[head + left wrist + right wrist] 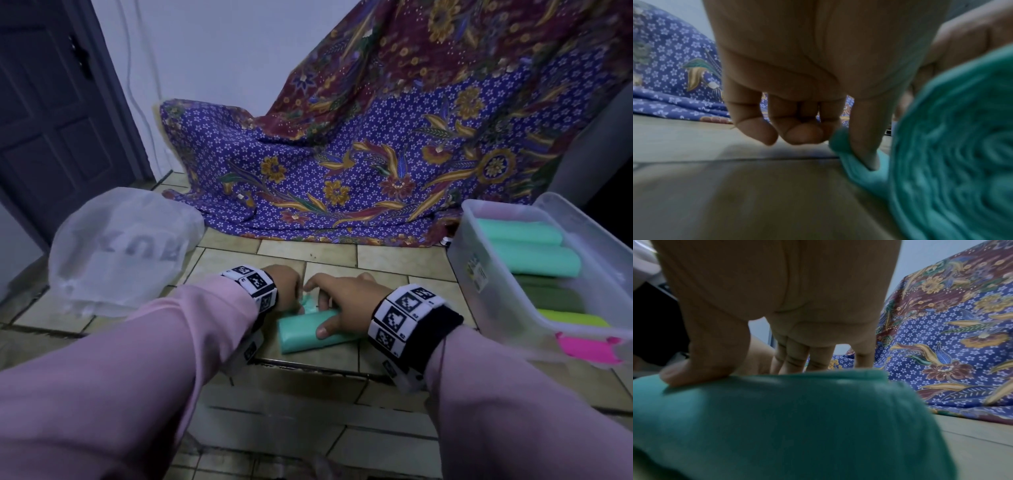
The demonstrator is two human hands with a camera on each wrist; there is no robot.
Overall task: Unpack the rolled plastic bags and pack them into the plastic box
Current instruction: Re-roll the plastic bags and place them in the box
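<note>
A teal roll of plastic bags (305, 334) lies on the tiled floor in front of me. My right hand (329, 310) grips it from above, with the thumb (694, 369) on the near side of the roll (797, 418) and the fingers over the far side. My left hand (297, 291) pinches the roll's loose teal end (849, 159) just left of the roll's spiral end face (951, 162); its other fingers are curled. The clear plastic box (496, 301) stands at the right and holds two teal rolls (534, 262), a dark green, a yellow-green and a pink one.
A crumpled clear plastic bag (120, 250) lies on the floor at the left. A patterned blue and maroon cloth (376, 154) drapes over something behind the hands. A dark door (51, 102) stands at the far left.
</note>
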